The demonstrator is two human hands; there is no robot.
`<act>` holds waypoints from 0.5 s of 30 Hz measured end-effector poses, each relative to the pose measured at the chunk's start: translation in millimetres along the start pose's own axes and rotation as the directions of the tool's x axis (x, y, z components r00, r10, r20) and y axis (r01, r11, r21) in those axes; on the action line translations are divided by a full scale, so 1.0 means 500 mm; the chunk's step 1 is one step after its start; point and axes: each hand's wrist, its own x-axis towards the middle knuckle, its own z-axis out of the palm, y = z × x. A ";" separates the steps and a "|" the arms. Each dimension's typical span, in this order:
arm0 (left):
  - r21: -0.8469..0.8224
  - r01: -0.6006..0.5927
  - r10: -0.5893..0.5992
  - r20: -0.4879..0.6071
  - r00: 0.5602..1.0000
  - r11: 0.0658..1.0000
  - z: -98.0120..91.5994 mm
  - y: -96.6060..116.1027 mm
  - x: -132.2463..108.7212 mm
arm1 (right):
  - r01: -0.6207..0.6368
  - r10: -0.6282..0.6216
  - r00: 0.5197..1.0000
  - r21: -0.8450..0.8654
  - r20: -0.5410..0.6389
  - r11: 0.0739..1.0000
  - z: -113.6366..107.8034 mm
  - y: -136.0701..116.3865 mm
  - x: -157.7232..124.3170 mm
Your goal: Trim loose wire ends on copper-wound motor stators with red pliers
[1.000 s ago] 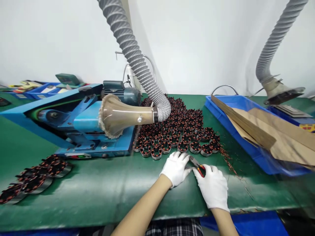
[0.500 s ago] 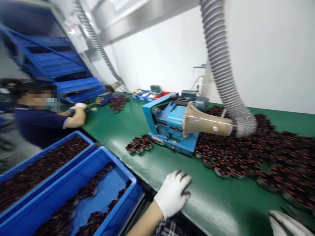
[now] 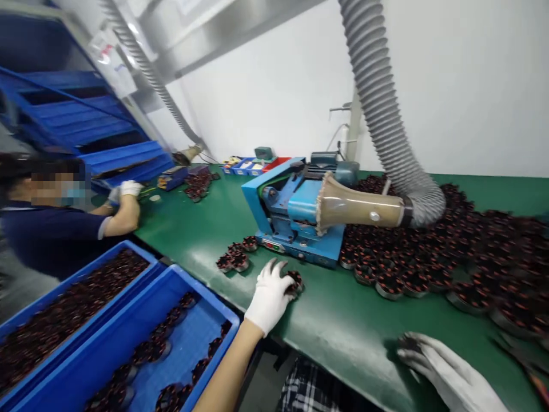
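My left hand (image 3: 268, 294), in a white glove, is at the front of the green bench. Its thumb and fingers are around a motor stator (image 3: 295, 284), a dark ring with reddish-orange bits. Just left of it stands a small group of similar stators (image 3: 238, 260). My right hand (image 3: 441, 363), gloved with blackened fingertips, is over the bench at lower right. Its fingers are loosely bent and apart from the thumb, and I see nothing held. Beside it lies a hand tool with an orange handle (image 3: 525, 360), cut off by the frame.
A blue belt machine (image 3: 300, 212) with a brown suction funnel (image 3: 360, 203) and grey hose (image 3: 381, 97) stands mid-bench. Many stators (image 3: 463, 257) are heaped right. Blue bins (image 3: 171, 274) with stators are at left. A masked co-worker (image 3: 55, 229) works beyond them.
My left hand has gone from lying apart on the bench to gripping a stator, and the small group has one fewer. My right hand has come further into view. The camera has shifted slightly.
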 end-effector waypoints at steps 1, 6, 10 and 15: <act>-0.064 -0.103 0.105 0.037 0.994 0.993 0.008 0.031 -0.015 | -0.051 0.049 0.998 0.042 0.038 0.998 0.005 -0.017 -0.007; -0.444 -0.285 0.358 0.089 0.929 0.850 0.050 0.155 -0.066 | -0.037 0.035 0.990 0.014 0.140 0.999 0.057 -0.057 0.010; -0.530 -0.265 0.392 0.141 0.909 0.806 0.078 0.201 -0.067 | -0.103 0.095 0.978 0.031 0.184 0.994 0.059 -0.048 0.033; -0.535 -0.245 0.324 0.057 0.944 0.808 0.098 0.227 -0.057 | 0.041 -0.040 0.999 0.257 -0.009 0.966 0.070 -0.034 0.039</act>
